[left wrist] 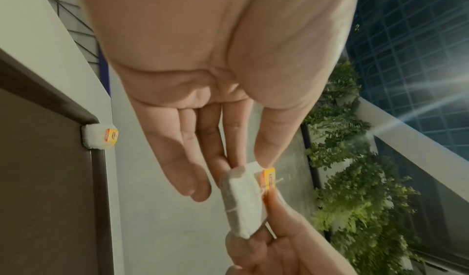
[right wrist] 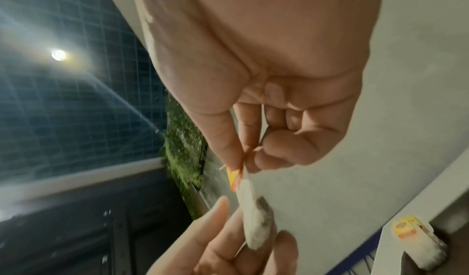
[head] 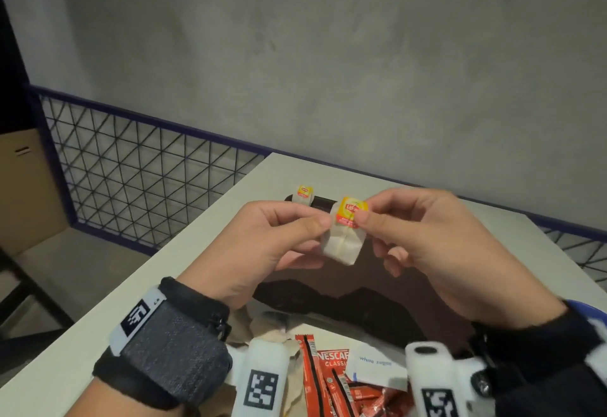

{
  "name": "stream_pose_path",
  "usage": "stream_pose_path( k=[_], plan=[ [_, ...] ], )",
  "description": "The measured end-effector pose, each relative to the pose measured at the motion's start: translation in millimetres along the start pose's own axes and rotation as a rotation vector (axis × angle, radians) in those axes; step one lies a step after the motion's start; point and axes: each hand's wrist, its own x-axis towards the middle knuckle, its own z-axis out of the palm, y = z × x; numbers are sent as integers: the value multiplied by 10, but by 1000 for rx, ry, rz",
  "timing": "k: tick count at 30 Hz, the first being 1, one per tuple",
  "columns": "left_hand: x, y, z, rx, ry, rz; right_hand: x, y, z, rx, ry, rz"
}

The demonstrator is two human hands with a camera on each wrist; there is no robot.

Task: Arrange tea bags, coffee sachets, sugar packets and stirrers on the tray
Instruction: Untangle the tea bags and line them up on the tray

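The left hand (head: 262,245) and right hand (head: 423,239) are holding a Lipton tea bag (head: 345,239) between them above the dark tray (head: 423,324), fingers pinching its edge and yellow tag. At 11 o'clock from it, a second tea bag (head: 304,195) is sitting at the tray's far corner. At 6 o'clock, Nescafé coffee sachets (head: 331,370) and a white sugar packet (head: 377,367) are lying on the white counter (head: 203,235), partly hidden by the wrist cameras. A wire mesh railing (head: 131,166) is standing at 9 o'clock.

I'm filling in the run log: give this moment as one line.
stage: placing tea bags | left hand: pinches tea bag | right hand: pinches its tag | tray: one tea bag at far corner
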Motion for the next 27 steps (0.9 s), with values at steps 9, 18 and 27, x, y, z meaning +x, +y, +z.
stream_pose_path(
  k=[9, 18, 27],
  plan=[
    [128, 77, -355, -161, 363, -2, 1424, 203, 138, -442, -230, 268],
    [182, 71, -620, -340, 394, 28, 2206, 869, 440, -381, -281, 420],
    [227, 22, -636, -341, 366, 9, 2328, 1007, 424, -765, -59, 290]
  ],
)
